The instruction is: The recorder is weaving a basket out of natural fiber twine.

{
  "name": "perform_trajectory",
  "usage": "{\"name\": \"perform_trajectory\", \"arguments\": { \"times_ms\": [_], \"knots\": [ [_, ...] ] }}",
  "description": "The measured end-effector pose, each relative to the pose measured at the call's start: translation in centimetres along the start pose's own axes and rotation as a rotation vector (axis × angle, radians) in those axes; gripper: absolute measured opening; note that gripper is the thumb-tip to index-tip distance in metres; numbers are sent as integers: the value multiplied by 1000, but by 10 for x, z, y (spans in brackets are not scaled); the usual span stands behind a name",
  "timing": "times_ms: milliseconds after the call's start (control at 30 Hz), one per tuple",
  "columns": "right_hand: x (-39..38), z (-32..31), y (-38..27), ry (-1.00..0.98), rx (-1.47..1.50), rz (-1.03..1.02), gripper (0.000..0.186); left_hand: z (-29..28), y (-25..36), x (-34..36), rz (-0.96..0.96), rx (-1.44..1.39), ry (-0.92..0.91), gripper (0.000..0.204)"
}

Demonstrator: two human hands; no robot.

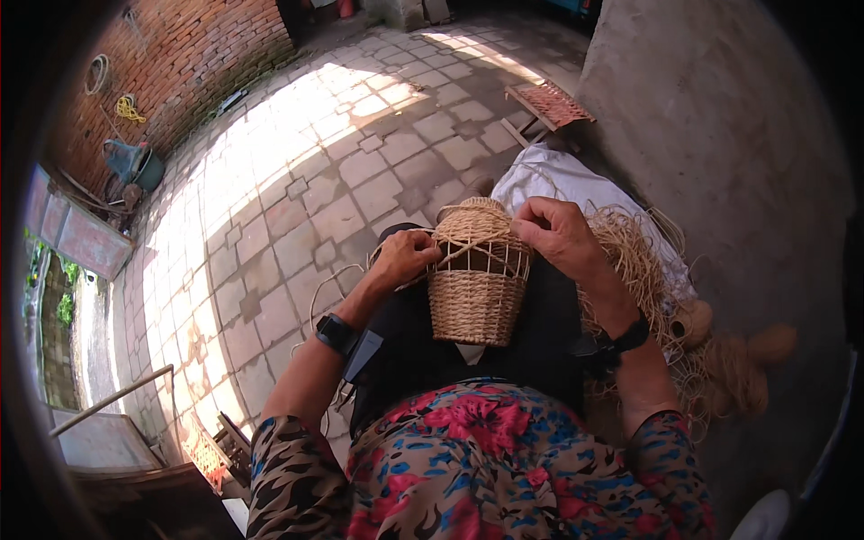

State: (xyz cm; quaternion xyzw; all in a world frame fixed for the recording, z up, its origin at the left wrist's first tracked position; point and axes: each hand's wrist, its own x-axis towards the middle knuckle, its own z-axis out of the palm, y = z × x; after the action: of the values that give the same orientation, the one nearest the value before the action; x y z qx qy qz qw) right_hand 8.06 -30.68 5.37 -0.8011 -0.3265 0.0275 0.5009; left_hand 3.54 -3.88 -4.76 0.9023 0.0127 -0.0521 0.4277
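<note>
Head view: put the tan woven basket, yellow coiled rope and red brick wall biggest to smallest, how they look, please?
1. Red brick wall
2. Tan woven basket
3. Yellow coiled rope

The basket is nearest.

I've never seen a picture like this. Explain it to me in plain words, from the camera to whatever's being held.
There is no machine here: these are a person's own bare hands. The one picture comes from a wide fisheye camera on their head, looking down, so straight edges bend and the rim goes dark. Left in the picture is the person's left.

The lap serves as the worktop. Over it is a partly woven basket. The left hand grips its left side; the right hand is at its upper right, though what its fingertips pinch is too small to tell. Loose cord lies to the right, by a white sack.
</note>
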Motion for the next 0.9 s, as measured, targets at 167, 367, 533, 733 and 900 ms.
{"name": "perform_trajectory", "arguments": {
  "times_ms": [167, 367, 533, 733, 900],
  "knots": [
    [-15, -1, 3, -125, 282, 172, 14, -12, 41, -17, 121, 320, 309, 26],
    [-10, 17, -2, -84, 284, 134, 16, 4, 96, -42, 141, -689, 32, 22],
    [-14, 35, 22, -32, 252, 67, 18, -8, 91, -48, 122, -226, 132, 14],
    [-21, 59, 41, -2, -331, -29, 16, 15, 68, -43, 397, 163, 347, 6],
    [-17, 60, 36, -34, -489, -59, 13, 29, 70, -28, 363, 264, 250, 16]
  ]
}}
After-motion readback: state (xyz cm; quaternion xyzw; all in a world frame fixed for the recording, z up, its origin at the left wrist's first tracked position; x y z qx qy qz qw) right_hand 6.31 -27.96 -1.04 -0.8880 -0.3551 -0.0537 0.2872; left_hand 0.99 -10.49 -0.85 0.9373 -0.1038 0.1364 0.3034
